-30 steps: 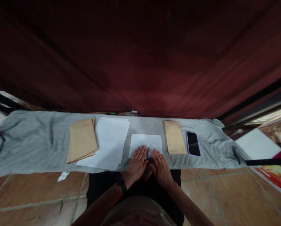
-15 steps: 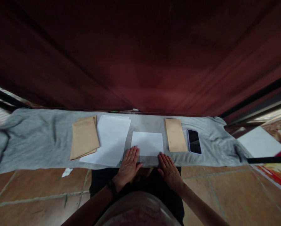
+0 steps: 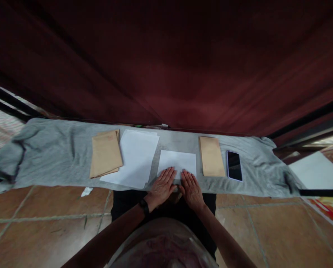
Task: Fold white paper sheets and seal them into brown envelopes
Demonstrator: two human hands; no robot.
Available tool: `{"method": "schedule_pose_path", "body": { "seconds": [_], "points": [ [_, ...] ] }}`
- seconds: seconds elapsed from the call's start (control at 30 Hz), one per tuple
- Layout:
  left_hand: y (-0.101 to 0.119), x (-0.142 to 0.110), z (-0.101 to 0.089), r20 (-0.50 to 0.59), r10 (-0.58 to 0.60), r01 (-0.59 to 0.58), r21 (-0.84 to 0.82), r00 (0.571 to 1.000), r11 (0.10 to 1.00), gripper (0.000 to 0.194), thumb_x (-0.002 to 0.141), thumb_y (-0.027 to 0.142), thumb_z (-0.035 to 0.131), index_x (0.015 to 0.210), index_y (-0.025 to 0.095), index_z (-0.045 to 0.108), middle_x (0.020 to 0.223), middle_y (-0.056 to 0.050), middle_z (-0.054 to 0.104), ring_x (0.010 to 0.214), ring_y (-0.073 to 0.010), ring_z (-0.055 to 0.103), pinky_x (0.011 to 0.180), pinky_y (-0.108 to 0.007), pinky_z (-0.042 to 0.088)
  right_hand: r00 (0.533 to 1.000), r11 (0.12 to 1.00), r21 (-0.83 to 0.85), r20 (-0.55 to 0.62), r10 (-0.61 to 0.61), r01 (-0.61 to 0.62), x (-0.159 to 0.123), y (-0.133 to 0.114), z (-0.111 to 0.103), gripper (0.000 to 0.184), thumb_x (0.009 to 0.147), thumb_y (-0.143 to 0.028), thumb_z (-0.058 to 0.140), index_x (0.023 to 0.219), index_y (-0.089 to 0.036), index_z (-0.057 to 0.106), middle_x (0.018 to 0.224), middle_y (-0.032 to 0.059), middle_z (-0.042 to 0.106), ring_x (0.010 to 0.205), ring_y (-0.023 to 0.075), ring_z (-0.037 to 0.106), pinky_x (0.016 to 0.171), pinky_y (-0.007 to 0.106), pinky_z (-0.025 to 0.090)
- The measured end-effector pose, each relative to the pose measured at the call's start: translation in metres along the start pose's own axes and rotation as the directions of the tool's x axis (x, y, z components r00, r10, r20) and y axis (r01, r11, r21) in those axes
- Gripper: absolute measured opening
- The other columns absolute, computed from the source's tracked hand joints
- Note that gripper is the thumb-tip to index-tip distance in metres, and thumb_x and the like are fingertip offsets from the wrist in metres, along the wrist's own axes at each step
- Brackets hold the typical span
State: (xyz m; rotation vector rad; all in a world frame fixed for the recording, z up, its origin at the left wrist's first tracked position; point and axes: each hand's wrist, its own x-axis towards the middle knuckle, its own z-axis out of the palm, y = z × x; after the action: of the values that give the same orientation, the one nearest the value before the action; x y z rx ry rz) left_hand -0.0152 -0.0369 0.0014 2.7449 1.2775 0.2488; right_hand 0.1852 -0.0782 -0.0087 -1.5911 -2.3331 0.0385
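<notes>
A small white sheet of paper (image 3: 177, 158), which looks folded, lies on the grey cloth in front of me. My left hand (image 3: 162, 186) rests flat on its near left part, fingers stretched out. Flat on the near right part lies my right hand (image 3: 191, 190), its fingers also extended and close to the left ones. Larger white sheets (image 3: 138, 156) lie to the left, partly under a stack of brown envelopes (image 3: 106, 154). Right of the small sheet is another pile of brown envelopes (image 3: 212, 156).
The grey cloth (image 3: 57, 156) covers a long narrow surface. A phone (image 3: 234, 165) lies at the right, past the brown pile. A dark red panel (image 3: 166, 82) rises behind. On the tiled floor (image 3: 57, 204) is a scrap of white paper (image 3: 86, 191).
Both hands have slid inward along the near edge of the small sheet, from its corners toward its middle. The view has shifted slightly.
</notes>
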Motion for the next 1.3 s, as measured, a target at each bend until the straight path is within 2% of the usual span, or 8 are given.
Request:
{"method": "schedule_pose_path", "body": {
  "seconds": [0.1, 0.43, 0.8, 0.97, 1.17, 1.3],
  "points": [
    [-0.002, 0.006, -0.003, 0.007, -0.017, 0.017, -0.02, 1.0, 1.0, 0.058, 0.102, 0.038, 0.035, 0.154, 0.013, 0.029, 0.161, -0.012, 0.031, 0.151, -0.0219, 0.024, 0.124, -0.043, 0.02, 1.0, 1.0, -0.009, -0.003, 0.016, -0.016, -0.004, 0.002, 0.001, 0.06, 0.103, -0.034, 0.042, 0.157, -0.014, 0.024, 0.159, 0.014, 0.035, 0.147, 0.0262, 0.033, 0.119, 0.048, 0.031],
    [-0.013, 0.056, 0.0, -0.005, -0.041, 0.041, -0.041, 0.999, 0.998, 0.057, 0.103, 0.038, 0.03, 0.152, 0.008, 0.033, 0.161, -0.015, 0.031, 0.152, -0.0235, 0.022, 0.125, -0.046, 0.014, 1.0, 0.999, -0.031, -0.023, 0.02, -0.021, -0.004, 0.0, 0.0, 0.06, 0.104, -0.034, 0.041, 0.157, -0.014, 0.023, 0.158, 0.0137, 0.036, 0.147, 0.0268, 0.033, 0.12, 0.049, 0.029],
    [-0.032, 0.077, 0.004, -0.053, -0.102, 0.101, -0.034, 0.993, 0.994, 0.056, 0.103, 0.036, 0.031, 0.154, 0.012, 0.031, 0.162, -0.013, 0.029, 0.152, -0.0239, 0.021, 0.125, -0.047, 0.014, 0.999, 0.999, 0.005, -0.012, 0.044, -0.044, -0.003, 0.001, -0.002, 0.057, 0.105, -0.035, 0.038, 0.157, -0.016, 0.026, 0.158, 0.0132, 0.038, 0.146, 0.0254, 0.035, 0.12, 0.049, 0.029],
    [-0.032, 0.077, 0.006, -0.063, -0.108, 0.106, -0.034, 0.992, 0.994, 0.056, 0.102, 0.036, 0.033, 0.153, 0.012, 0.032, 0.162, -0.015, 0.028, 0.152, -0.0255, 0.02, 0.124, -0.048, 0.016, 0.996, 0.995, 0.061, -0.021, 0.082, -0.08, 0.021, 0.005, 0.001, 0.056, 0.104, -0.031, 0.035, 0.156, -0.013, 0.027, 0.158, 0.0153, 0.037, 0.147, 0.0252, 0.031, 0.118, 0.048, 0.032],
    [-0.035, 0.076, 0.006, -0.031, -0.096, 0.095, -0.034, 0.995, 0.995, 0.055, 0.099, 0.024, 0.033, 0.153, 0.013, 0.033, 0.163, -0.014, 0.027, 0.152, -0.0247, 0.021, 0.123, -0.048, 0.018, 0.993, 0.992, 0.035, -0.026, 0.118, -0.118, 0.068, 0.0, 0.015, 0.05, 0.104, -0.031, 0.033, 0.15, -0.01, 0.041, 0.155, 0.0151, 0.042, 0.146, 0.0256, 0.033, 0.118, 0.047, 0.031],
    [-0.036, 0.076, 0.007, -0.047, -0.087, 0.086, -0.026, 0.995, 0.996, 0.055, 0.1, 0.025, 0.032, 0.153, 0.013, 0.032, 0.163, -0.014, 0.028, 0.152, -0.0244, 0.021, 0.124, -0.049, 0.018, 0.986, 0.988, -0.01, -0.059, 0.153, -0.154, 0.075, 0.001, 0.022, 0.051, 0.105, -0.033, 0.034, 0.151, -0.012, 0.039, 0.154, 0.0147, 0.044, 0.145, 0.0264, 0.035, 0.118, 0.049, 0.03]
  ]
}}
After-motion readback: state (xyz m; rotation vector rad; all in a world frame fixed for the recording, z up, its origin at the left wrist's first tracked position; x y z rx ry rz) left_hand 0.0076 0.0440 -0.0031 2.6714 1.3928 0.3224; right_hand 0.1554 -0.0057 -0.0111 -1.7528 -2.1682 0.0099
